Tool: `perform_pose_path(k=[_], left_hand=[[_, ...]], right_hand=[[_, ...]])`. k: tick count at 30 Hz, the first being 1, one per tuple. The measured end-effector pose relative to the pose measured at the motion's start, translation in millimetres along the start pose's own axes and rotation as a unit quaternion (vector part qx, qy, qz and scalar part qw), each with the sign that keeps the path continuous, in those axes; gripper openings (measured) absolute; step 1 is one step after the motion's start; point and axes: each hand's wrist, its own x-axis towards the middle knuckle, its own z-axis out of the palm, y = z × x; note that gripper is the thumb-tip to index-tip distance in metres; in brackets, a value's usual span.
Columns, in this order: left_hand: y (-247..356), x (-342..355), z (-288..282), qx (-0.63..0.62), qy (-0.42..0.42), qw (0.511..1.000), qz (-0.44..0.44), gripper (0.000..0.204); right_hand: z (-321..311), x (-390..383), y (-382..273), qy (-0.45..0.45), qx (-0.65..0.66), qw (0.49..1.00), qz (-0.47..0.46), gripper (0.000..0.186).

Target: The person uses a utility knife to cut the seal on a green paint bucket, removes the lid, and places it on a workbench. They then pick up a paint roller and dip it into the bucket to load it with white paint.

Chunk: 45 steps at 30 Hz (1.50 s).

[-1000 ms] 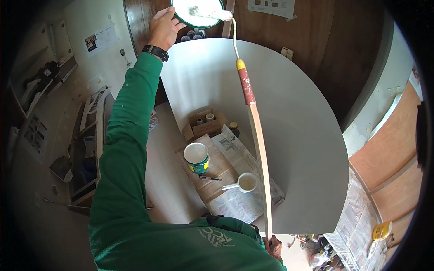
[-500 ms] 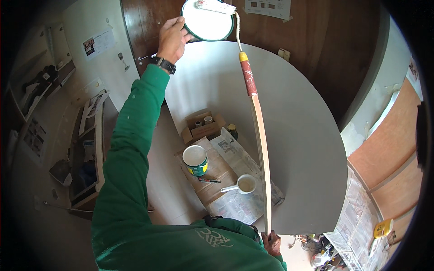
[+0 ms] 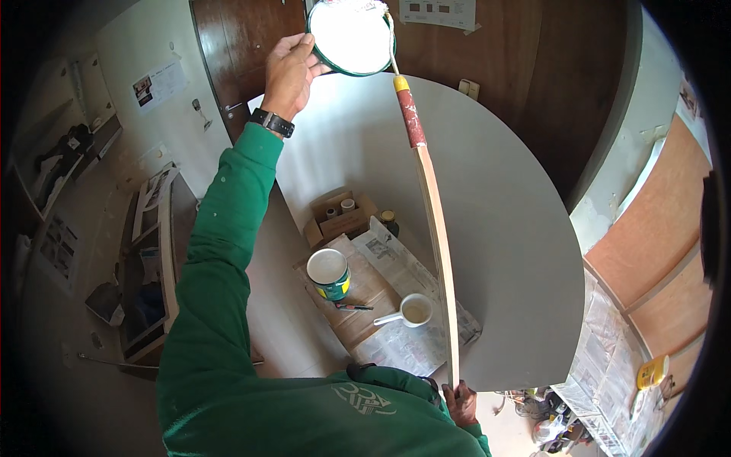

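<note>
My raised left hand (image 3: 289,70) pinches the rim of a round paint can lid (image 3: 352,38), green-edged with a bright white inner face. At the lid's upper part shows a paint roller (image 3: 369,6), mostly cut off by the picture's top edge; whether it touches the lid I cannot tell. Its thin metal frame runs down to a red and yellow handle (image 3: 411,118), joined to a long wooden pole (image 3: 439,236). Low in the picture, my right hand (image 3: 461,404) is wrapped round the pole's lower end.
Cardboard and newspaper (image 3: 392,346) carry a green paint can (image 3: 329,274), a white dipper (image 3: 413,310), a dark pen-like tool (image 3: 354,307) and a jar (image 3: 389,221). A cardboard box (image 3: 339,221) stands behind. A grey curved panel (image 3: 510,251) spreads underneath. A yellow container (image 3: 652,372) stands at right.
The roller has slid upward over the lid and mostly out of the picture. The pole's top leans slightly further left. Both hands keep their hold.
</note>
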Motion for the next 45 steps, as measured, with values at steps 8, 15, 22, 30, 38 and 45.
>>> perform_pose_path(k=[8,15,22,30,38,45], left_hand=[[25,56,-35,0.12,0.035,0.992,-0.006,0.034],[63,136,-60,0.258,-0.09,0.958,-0.086,0.019],[96,141,-17,0.426,-0.162,0.889,-0.034,0.018],[109,157,-5,0.529,-0.263,0.804,0.064,0.026],[116,118,27,0.626,-0.259,0.736,-0.022,0.026],[85,127,2,0.532,-0.293,0.793,-0.046,0.022]], right_hand=[[-9,-38,20,-0.002,-0.002,0.999,0.035,0.031],[-26,-47,29,0.0,-0.045,0.998,0.038,0.026],[-28,-47,44,0.014,-0.077,0.996,0.038,0.026],[-17,-48,65,0.024,-0.1,0.994,0.043,0.024],[-11,-22,47,0.038,-0.071,0.997,0.007,0.022],[-12,-12,33,0.042,-0.064,0.997,0.001,0.021]])
